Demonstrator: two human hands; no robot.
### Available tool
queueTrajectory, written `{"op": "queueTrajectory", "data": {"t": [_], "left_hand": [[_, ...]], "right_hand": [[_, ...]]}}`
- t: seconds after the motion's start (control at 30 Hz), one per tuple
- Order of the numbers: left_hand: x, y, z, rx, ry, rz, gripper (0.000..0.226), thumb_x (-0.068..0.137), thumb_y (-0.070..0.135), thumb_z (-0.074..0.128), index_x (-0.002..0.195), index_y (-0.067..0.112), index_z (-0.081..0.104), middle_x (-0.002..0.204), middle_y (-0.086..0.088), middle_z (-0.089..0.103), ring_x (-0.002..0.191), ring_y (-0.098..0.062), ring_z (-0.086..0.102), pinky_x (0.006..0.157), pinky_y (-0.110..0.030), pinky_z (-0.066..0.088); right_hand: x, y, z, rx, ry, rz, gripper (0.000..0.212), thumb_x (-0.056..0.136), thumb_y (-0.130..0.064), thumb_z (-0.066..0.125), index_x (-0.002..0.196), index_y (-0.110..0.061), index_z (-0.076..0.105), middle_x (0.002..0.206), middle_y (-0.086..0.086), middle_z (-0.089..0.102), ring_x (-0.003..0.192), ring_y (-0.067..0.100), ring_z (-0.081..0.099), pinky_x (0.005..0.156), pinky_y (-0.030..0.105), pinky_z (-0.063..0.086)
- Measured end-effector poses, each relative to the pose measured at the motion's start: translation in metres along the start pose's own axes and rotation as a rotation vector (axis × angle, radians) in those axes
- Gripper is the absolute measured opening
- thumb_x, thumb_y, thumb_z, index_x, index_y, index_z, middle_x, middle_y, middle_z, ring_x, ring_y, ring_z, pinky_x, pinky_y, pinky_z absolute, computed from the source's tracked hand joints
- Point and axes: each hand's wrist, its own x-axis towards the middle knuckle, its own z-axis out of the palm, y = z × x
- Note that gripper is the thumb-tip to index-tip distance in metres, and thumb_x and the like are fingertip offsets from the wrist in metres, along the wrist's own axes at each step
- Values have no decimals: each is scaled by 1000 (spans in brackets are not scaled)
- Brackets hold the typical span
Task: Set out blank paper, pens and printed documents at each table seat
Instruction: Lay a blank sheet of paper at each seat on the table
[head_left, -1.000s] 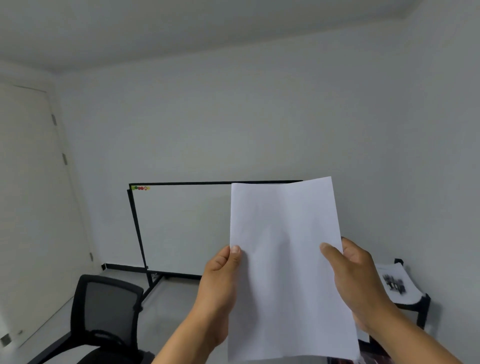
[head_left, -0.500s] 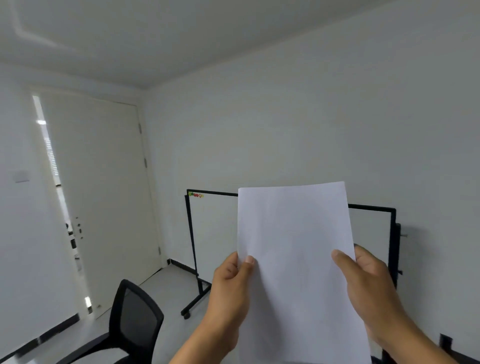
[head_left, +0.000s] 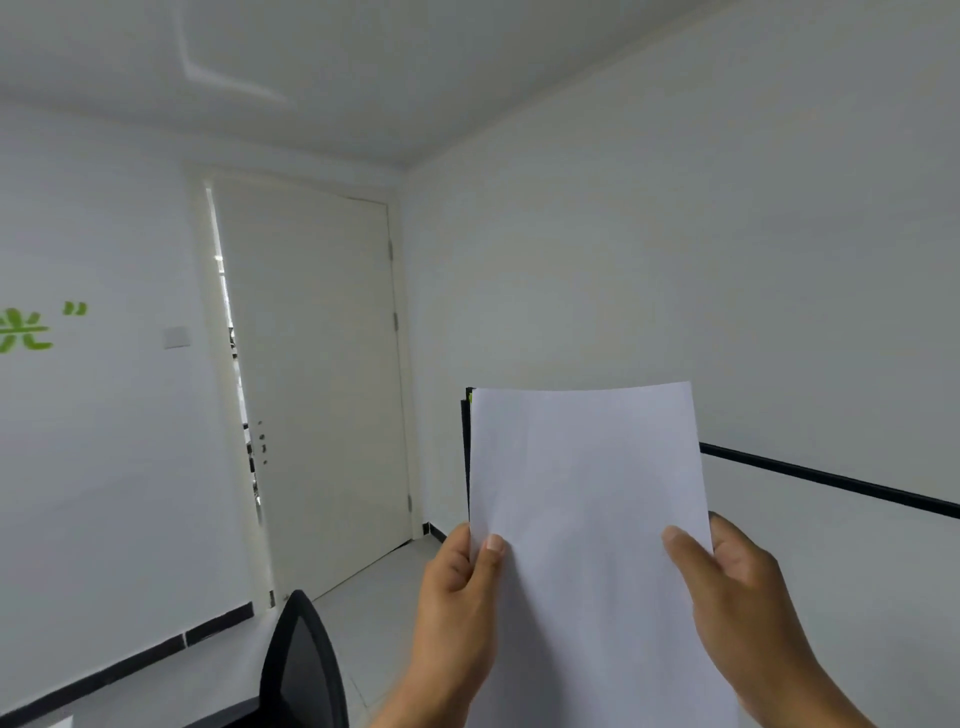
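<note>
A: Compared with the frame a second before, my view had swung left: the whiteboard (head_left: 831, 483) slid toward the right edge and a door (head_left: 311, 384) came into sight.

B: And the grip?

A: Both hands held the blank paper (head_left: 587, 519) upright before the camera. The left hand (head_left: 457, 592) pinched its left edge, thumb on the front face and fingers behind. The right hand (head_left: 737, 587) pinched the right edge likewise. Whether it was one sheet or several I could not tell.

B: Risk from here?

A: In my judgement, the paper could buckle or crease, since it was held only at its lower edges and the top stood unsupported. It also blocked much of my forward view, so I might misjudge a seat.

B: Surroundings?

A: A black chair (head_left: 304, 670) stood low and left of the hands, at a dark table edge (head_left: 228, 714). Green lettering (head_left: 31, 332) and a wall switch (head_left: 175, 336) marked the left wall. No pens or printed documents were visible.
</note>
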Motion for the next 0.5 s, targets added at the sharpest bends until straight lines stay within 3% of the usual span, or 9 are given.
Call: {"op": "queueTrajectory", "data": {"t": [0.07,0.17,0.3,0.37,0.43,0.5], "left_hand": [[40,-15,-2,-4,2,9,25,116,13,52,118,11,77,113,-3,85,110,-21,80,84,-21,59],[102,-29,-9,15,15,19,24,116,15,53,116,12,77,114,-1,85,109,-17,79,84,-18,57],[186,-37,-15,79,62,22,25,116,22,55,107,7,73,102,-8,83,90,-14,72,77,-22,55],[220,-41,-16,91,72,29,30,116,23,56,90,18,72,84,3,77,76,-9,64,68,-21,50],[257,-48,-18,97,119,38,35,116,22,56,85,25,72,80,5,76,71,-6,64,65,-19,51],[293,-63,-19,95,164,33,25,116,22,54,105,12,74,101,-7,84,89,-18,76,78,-32,61]], "right_hand": [[44,20,16,-47,-28,0,18,109,-34,61,103,-29,77,90,18,74,70,22,58,65,39,51],[108,39,43,-84,-71,-2,26,108,-36,58,101,-14,69,92,27,68,68,21,52,65,39,46],[192,55,77,-70,-83,-35,30,107,-38,58,101,-10,68,67,7,50,60,18,38,60,36,37],[232,67,95,-35,-102,-65,32,106,-43,60,100,-13,69,67,7,51,60,19,39,61,36,38],[275,79,117,4,-151,-94,31,106,-45,59,104,-16,71,83,24,64,63,32,48,64,38,42],[317,95,139,36,-200,-119,26,108,-42,58,107,-20,71,101,28,68,72,48,54,66,40,45]]}}
